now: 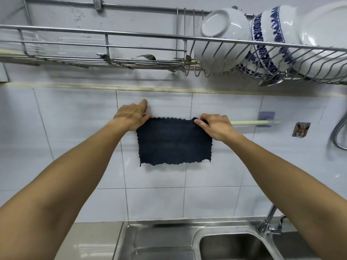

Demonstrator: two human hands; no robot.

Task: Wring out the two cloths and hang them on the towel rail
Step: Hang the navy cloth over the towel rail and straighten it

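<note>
A dark navy cloth (174, 141) hangs flat against the white tiled wall, spread out as a rectangle. My left hand (131, 116) pinches its top left corner, with the index finger stretched up against the tile. My right hand (216, 126) grips the top right corner. A pale green towel rail (255, 122) sticks out to the right from behind my right hand, held by a blue wall mount (265, 117). The cloth's top edge lies level with the rail; the rail's part behind the cloth is hidden. I see only this one cloth.
A steel dish rack (131, 36) runs overhead, holding white bowls (223, 38), a blue-patterned bowl (270, 40) and a plate. Below lies a steel sink (234, 244) with its tap (268, 220) at right. A hose (338, 132) and a wall hook (300, 129) sit far right.
</note>
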